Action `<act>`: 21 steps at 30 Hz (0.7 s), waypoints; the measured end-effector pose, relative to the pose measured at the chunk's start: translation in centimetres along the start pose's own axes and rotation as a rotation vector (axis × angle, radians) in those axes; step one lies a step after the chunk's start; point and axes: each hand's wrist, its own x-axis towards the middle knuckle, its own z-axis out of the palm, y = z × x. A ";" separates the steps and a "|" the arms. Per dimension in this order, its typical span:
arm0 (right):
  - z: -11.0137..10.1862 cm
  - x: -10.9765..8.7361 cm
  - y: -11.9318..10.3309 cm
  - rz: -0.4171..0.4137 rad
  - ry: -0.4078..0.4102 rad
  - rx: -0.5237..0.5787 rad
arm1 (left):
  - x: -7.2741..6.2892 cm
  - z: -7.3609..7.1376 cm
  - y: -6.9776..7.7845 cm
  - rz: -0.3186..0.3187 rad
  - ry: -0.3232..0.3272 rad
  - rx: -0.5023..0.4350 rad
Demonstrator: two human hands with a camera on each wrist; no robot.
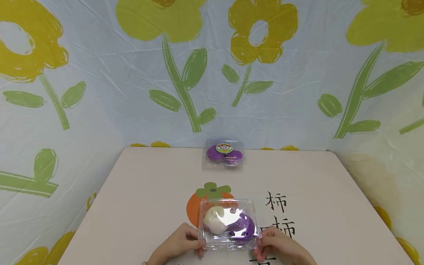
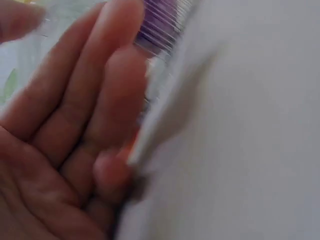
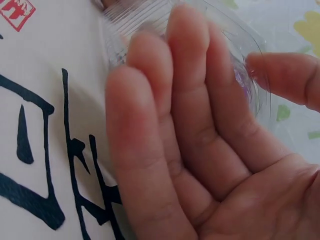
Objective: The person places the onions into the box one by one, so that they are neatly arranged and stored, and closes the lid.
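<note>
A clear plastic clamshell box (image 1: 228,203) is held between both hands at the near middle of the table, over part of a printed persimmon. Inside it lie a rounded cream-white item (image 1: 214,221) and a glossy purple item (image 1: 246,225); glare on the lid hides part of them. My left hand (image 1: 180,241) pinches the box's near left corner. At the near right corner, my right hand (image 1: 279,243) grips it between thumb and fingers. Fingers (image 3: 192,100) lie against the ridged box side in the right wrist view. The left wrist view is blurred.
A second clear box (image 1: 240,145) with purple items and an oval label stands at the table's far edge. The pale table mat (image 1: 142,191) carries a printed persimmon and black characters. Flower-patterned cloth (image 1: 112,106) hangs behind and at both sides.
</note>
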 end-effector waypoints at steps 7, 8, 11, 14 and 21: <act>-0.3 0.3 0.7 -0.028 -0.012 0.031 | -0.1 0.1 0.3 -0.106 -0.018 -0.209; -0.4 0.4 0.8 -0.037 -0.015 0.034 | -0.2 0.2 0.2 -0.115 -0.017 -0.235; -0.4 0.4 1.0 -0.063 -0.022 0.042 | -0.3 0.3 0.2 -0.137 -0.007 -0.282; -0.4 0.5 1.0 -0.061 -0.017 0.024 | -0.3 0.4 0.3 -0.143 0.006 -0.292; -0.5 0.7 1.0 -0.090 -0.029 0.026 | -0.1 0.7 0.7 -0.166 0.034 -0.296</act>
